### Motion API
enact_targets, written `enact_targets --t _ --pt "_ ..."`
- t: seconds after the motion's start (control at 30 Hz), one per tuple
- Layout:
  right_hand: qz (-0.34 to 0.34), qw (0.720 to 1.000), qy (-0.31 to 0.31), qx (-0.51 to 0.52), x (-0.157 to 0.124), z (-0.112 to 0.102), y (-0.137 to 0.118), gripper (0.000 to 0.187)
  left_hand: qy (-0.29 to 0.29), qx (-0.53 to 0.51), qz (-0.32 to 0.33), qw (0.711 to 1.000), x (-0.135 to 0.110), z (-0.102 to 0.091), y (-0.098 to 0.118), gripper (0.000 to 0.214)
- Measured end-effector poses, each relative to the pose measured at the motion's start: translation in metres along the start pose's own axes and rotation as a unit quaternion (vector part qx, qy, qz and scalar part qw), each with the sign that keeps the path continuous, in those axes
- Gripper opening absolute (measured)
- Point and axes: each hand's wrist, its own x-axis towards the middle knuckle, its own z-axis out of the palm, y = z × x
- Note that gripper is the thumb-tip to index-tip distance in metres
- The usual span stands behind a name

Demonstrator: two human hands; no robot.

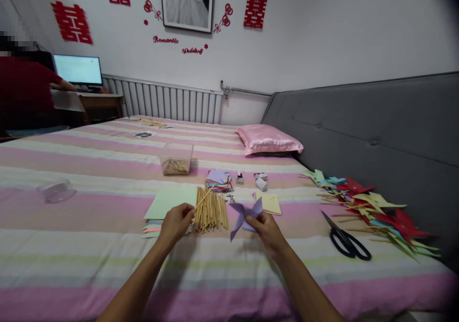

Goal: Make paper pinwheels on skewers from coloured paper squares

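Observation:
My right hand [267, 228] pinches a purple paper pinwheel [241, 216] near its middle, its folded blades spread to the left and up. In my left hand [177, 221] is the lower end of a thin wooden stick [203, 198], slanting up to the right. Beneath that stick lies a row of wooden sticks [211, 212], side by side on the bed. Just left of them is a stack of light green paper [168, 201], with other colours showing under it. Small metal pins [230, 198] lie between the sticks and the pinwheel.
Black scissors [346, 240] and a pile of finished pinwheels [376, 207] lie to the right. Farther back are a clear box of sticks [176, 164], coloured paper squares [218, 177], yellow squares [269, 203], small boxes [261, 183] and a pink pillow [268, 139]. A person in red sits far left.

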Motion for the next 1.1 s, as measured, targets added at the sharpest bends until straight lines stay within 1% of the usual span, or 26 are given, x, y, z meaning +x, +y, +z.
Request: enact_targets --t 0.1,0.13,0.17,0.2,0.27,0.33,0.5,0.63,0.7,0.8,0.93,1.1 --pt "-0.031 0.998 -0.028 -0.044 -0.027 0.012 -0.020 0.022 -0.002 -0.048 0.054 0.997 -0.020 -0.013 0.000 0.031" --pt "-0.049 0.996 -0.038 -0.066 -0.034 0.015 -0.026 0.019 -0.005 -0.068 0.074 0.995 -0.026 -0.017 0.002 0.032" --pt "-0.090 0.988 -0.061 -0.113 -0.039 0.018 -0.032 0.015 -0.008 -0.097 0.097 0.990 -0.032 -0.020 0.003 0.032" --pt "-0.137 0.975 -0.078 -0.158 -0.043 0.022 -0.037 0.012 -0.015 -0.121 0.118 0.985 -0.037 -0.022 0.005 0.031" --pt "-0.235 0.938 -0.086 -0.241 -0.048 0.027 -0.045 0.006 -0.028 -0.150 0.143 0.978 -0.044 -0.024 0.009 0.030" --pt "-0.296 0.906 -0.078 -0.292 -0.050 0.032 -0.048 0.003 -0.040 -0.154 0.156 0.975 -0.048 -0.024 0.012 0.029" --pt "-0.375 0.861 -0.085 -0.333 -0.054 0.037 -0.046 0.012 -0.056 -0.151 0.186 0.969 -0.049 -0.024 0.016 0.027" --pt "-0.441 0.825 -0.060 -0.348 -0.056 0.037 -0.042 0.021 -0.086 -0.150 0.194 0.966 -0.048 -0.026 0.017 0.026" --pt "-0.467 0.811 -0.044 -0.351 -0.056 0.038 -0.041 0.025 -0.101 -0.149 0.199 0.963 -0.048 -0.027 0.017 0.026" --pt "-0.481 0.802 -0.026 -0.353 -0.055 0.039 -0.039 0.026 -0.101 -0.146 0.208 0.962 -0.047 -0.028 0.016 0.027" --pt "-0.483 0.800 -0.023 -0.356 -0.054 0.042 -0.036 0.025 -0.094 -0.149 0.207 0.962 -0.045 -0.028 0.014 0.026" --pt "-0.472 0.809 -0.024 -0.350 -0.052 0.042 -0.033 0.025 -0.092 -0.154 0.204 0.962 -0.045 -0.030 0.014 0.027"
